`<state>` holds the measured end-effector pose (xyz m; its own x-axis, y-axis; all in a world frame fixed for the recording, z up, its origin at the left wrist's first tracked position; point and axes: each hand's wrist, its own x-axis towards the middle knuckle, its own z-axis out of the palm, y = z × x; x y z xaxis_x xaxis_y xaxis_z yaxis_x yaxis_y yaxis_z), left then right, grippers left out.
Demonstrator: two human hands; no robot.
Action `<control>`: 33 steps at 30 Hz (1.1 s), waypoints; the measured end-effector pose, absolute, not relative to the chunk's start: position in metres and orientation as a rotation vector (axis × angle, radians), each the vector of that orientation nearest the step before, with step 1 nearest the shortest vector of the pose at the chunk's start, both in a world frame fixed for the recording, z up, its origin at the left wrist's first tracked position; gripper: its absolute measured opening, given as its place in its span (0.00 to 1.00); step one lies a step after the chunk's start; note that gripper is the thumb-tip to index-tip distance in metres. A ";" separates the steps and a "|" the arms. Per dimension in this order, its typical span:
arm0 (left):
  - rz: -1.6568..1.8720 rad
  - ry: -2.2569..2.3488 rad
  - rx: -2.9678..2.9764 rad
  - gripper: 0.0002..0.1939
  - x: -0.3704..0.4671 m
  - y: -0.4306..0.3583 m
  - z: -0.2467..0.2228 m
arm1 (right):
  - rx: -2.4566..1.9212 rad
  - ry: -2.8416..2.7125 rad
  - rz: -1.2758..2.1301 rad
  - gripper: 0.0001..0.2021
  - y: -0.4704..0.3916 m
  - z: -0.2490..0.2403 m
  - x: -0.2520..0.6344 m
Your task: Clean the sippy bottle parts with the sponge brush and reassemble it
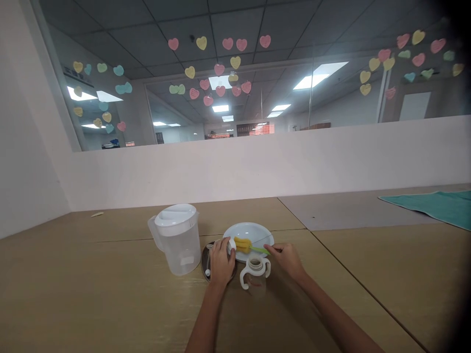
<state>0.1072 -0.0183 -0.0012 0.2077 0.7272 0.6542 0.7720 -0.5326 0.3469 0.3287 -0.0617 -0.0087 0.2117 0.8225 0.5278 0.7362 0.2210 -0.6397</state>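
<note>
My left hand [222, 261] is closed around a small white cap [231, 246], held above a dark round tray. Between my right hand [287, 259] and the cap stretches a bottle brush [243, 245] with a yellow sponge head and a green handle. My right fingers pinch the end of that handle, and the sponge points left at the cap's opening. Under the brush lies a white bowl [235, 229]. A clear baby bottle [256, 282] with white side handles stands upright and uncapped in front of the bowl. On the dark tray [204, 260], a straw piece [208, 267] shows beside my left hand.
A translucent pitcher [182, 250] with a white lid stands left of the tray. At the far right lies a teal cloth [437, 206] on a grey table section [342, 213]. A white wall [221, 176] below a window with heart-shaped notes bounds the table's back.
</note>
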 end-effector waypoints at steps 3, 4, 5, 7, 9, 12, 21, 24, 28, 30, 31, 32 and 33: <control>-1.350 -1.454 -2.416 0.18 0.108 -0.018 0.001 | -1.483 -1.497 0.189 0.30 -0.062 -0.006 0.330; -1.383 -1.438 -2.429 0.18 0.108 -0.019 0.002 | -1.471 -1.483 0.212 0.29 -0.062 -0.006 0.330; -1.416 -1.422 -2.443 0.18 0.108 -0.019 0.003 | -1.461 -1.471 0.234 0.29 -0.063 -0.005 0.331; -1.471 -1.385 -2.475 0.18 0.108 -0.019 0.004 | -1.441 -1.451 0.271 0.28 -0.063 -0.004 0.331; -1.510 -1.349 -2.506 0.19 0.108 -0.019 0.004 | -1.423 -1.435 0.299 0.28 -0.062 -0.004 0.331; -1.565 -1.308 -2.563 0.19 0.108 -0.019 0.002 | -1.400 -1.408 0.330 0.28 -0.061 -0.005 0.332; -2.085 -1.351 -2.567 0.19 0.111 -0.014 0.000 | -1.375 -1.298 0.306 0.26 -0.064 -0.002 0.330; -2.197 -1.377 -2.540 0.20 0.112 -0.012 -0.002 | -1.347 -1.247 0.261 0.26 -0.066 0.000 0.326; -2.406 -1.342 -2.489 0.19 0.113 -0.010 -0.003 | -1.263 -1.197 0.284 0.26 -0.069 0.003 0.321; -2.492 -1.284 -2.487 0.18 0.114 -0.010 -0.002 | -1.264 -1.242 0.283 0.26 -0.070 0.003 0.319; -2.520 -1.256 -2.505 0.18 0.115 -0.011 -0.002 | -1.280 -1.272 0.260 0.26 -0.071 0.003 0.318; -2.537 -1.233 -2.532 0.18 0.116 -0.011 -0.001 | -1.305 -1.297 0.221 0.26 -0.072 0.002 0.317; -2.544 -1.217 -2.560 0.19 0.116 -0.012 -0.001 | -1.339 -1.307 0.170 0.26 -0.073 0.002 0.317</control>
